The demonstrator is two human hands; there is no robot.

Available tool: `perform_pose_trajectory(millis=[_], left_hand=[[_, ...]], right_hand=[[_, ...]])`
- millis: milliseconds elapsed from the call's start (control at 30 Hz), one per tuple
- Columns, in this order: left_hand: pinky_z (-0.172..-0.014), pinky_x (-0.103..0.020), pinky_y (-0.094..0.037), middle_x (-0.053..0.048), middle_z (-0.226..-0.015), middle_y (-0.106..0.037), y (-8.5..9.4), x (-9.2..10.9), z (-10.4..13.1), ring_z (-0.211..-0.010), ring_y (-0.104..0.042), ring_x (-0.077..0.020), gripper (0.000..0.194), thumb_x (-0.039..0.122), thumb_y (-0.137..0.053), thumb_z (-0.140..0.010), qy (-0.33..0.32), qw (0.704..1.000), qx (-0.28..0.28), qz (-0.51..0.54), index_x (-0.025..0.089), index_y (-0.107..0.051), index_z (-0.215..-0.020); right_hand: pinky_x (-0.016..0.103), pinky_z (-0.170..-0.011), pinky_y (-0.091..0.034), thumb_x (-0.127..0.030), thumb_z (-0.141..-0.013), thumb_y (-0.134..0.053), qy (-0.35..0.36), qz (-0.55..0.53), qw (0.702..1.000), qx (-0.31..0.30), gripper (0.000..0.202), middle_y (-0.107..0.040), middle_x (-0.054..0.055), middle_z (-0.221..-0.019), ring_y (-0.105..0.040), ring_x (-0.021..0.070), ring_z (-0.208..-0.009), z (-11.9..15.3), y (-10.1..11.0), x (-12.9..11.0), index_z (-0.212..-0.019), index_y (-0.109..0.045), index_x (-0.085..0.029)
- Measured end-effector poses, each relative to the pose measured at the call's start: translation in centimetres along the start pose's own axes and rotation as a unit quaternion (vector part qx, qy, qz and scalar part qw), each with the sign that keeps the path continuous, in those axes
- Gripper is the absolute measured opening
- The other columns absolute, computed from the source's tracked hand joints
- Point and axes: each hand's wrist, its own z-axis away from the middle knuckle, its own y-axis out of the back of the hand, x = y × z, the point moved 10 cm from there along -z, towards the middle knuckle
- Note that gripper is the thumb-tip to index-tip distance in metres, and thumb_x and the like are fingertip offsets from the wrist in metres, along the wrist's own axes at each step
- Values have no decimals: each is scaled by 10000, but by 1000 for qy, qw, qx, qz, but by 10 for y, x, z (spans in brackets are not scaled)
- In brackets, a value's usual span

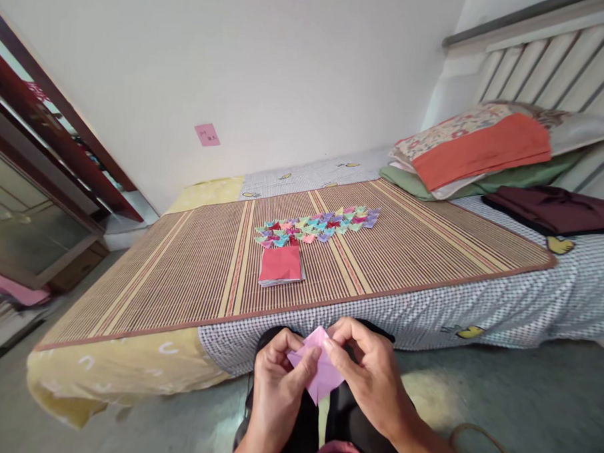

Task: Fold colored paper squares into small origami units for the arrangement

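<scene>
A pink sheet of paper, partly folded, is held above my knees. My left hand pinches its left side, with the thumb lying on the front. At the paper's upper right, my right hand grips the edge between thumb and fingers. Beyond my hands, a stack of square paper with a red sheet on top sits on the striped mat. Directly behind that stack, several small folded paper pieces in many colours stand in rows.
The bamboo mat covers much of the bed. Pillows and a dark folded cloth lie at the right. A pink note is on the wall. A cabinet stands at the left.
</scene>
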Motion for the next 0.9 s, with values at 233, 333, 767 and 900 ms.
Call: perform_pose_trajectory(millis=[233, 333, 767, 900], left_hand=[[-493, -190, -387, 49, -595, -560, 0, -3, 3, -506, -451, -86, 433, 440, -900, -771, 8, 999, 17, 29, 198, -546, -711], [-496, -191, -420, 62, -614, -589, -3, -4, 3, -498, -492, -93, 408, 411, -909, -771, 11, 997, 12, 72, 215, -559, -847], [-572, -209, -382, 41, -615, -587, 7, -5, -6, -564, -479, -103, 513, 513, -856, -822, 41, 998, -7, 51, 152, -720, -1159], [-602, -226, -407, -6, -665, -618, -11, -3, -8, -614, -507, -118, 438, 490, -951, -682, 84, 990, -107, 22, 134, -708, -756]], right_hand=[[245, -553, -457, -315, -976, -628, -4, -5, 1000, 15, 302, -591, -6, -695, -545, 145, -621, -1, 1, 3, -713, -506, -232], [238, -557, -467, -316, -970, -634, -13, -13, 1000, 17, 289, -614, 4, -721, -565, 148, -642, 0, 0, 7, -722, -514, -231], [246, -544, -475, -325, -951, -663, -20, -53, 998, 7, 263, -646, 16, -762, -585, 149, -634, -4, 8, 13, -740, -545, -224], [262, -607, -489, -272, -936, -656, -2, -31, 999, -33, 235, -632, 2, -742, -599, 156, -660, -6, 4, 6, -733, -547, -223]])
